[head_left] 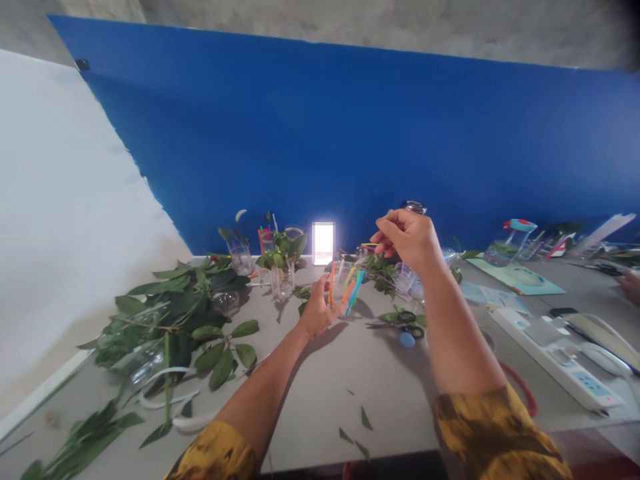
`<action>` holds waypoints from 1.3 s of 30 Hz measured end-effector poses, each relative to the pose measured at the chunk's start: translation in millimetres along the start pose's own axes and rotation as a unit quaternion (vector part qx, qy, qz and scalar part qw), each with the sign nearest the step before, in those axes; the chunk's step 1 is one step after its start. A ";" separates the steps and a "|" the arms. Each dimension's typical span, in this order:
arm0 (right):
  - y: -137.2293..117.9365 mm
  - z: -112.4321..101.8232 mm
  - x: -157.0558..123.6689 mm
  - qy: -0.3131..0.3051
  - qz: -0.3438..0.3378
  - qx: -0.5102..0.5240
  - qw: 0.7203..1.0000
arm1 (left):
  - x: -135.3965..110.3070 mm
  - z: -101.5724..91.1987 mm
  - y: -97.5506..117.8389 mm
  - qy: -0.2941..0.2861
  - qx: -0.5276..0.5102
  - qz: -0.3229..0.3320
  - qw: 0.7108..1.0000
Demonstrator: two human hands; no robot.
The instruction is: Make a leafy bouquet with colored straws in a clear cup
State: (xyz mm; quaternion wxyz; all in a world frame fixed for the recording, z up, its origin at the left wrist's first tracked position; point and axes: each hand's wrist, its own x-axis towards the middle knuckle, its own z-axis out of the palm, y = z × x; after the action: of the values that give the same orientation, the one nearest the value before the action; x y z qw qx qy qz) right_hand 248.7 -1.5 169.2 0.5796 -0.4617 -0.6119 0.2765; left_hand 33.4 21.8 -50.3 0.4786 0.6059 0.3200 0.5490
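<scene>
Both hands are working around one clear cup (344,288), which is staying over the table (315,400). The left hand (320,308) is holding this cup from its left and lower side, with the fingers curving around it. The right hand (406,239) is hanging higher than the cup and to its right, touching nothing on the table. Its fingers are bending toward the thumb, but I cannot tell whether they are pinching some thin thing.

As far as I can judge, the work on the cup is standing part-way. Coloured strips (356,292) in orange, yellow, green and blue are already running up the cup's sides; I cannot tell if they are lying inside or outside. No leafy stem is clearly showing in it, while another cup (283,283), to its left, is carrying green leaves. So perhaps some filling is remaining for the held cup.

To the right of the cup, and nearer to the person, scissors (401,325) are lying beside a blue oval piece (407,340). Far left of the cup, a big heap of leaves (170,313) is spreading. Below it, small leaf scraps (367,418) are lying loose.
</scene>
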 end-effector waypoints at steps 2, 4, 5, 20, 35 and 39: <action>3.1 2.3 -1.0 -0.007 0.006 0.005 1.000 | -0.2 0.9 0.6 0.003 -0.012 -0.008 1.000; 8.3 5.2 -2.0 -0.015 0.011 0.009 1.000 | -0.4 1.7 1.1 -0.002 -0.008 -0.010 1.000; 11.5 6.8 -2.5 -0.021 0.012 0.012 1.000 | -0.5 1.9 1.2 -0.006 -0.001 -0.007 1.000; -1.6 -5.4 -2.7 0.019 -0.026 -0.007 0.999 | 0.0 -0.2 2.0 -0.012 0.143 0.036 0.989; -3.6 -8.1 0.9 0.029 -0.035 -0.006 0.999 | -1.2 -0.3 4.7 -0.010 0.156 0.032 0.987; -3.3 -7.2 0.7 0.017 -0.034 -0.009 0.999 | 0.0 -1.6 2.0 -0.019 0.144 0.040 0.989</action>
State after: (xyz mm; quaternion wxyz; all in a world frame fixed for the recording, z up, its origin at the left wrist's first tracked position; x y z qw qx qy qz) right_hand 254.9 -3.6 173.8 0.5949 -0.4508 -0.6196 0.2429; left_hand 31.5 21.5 -48.5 0.3696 0.6911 0.3622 0.5047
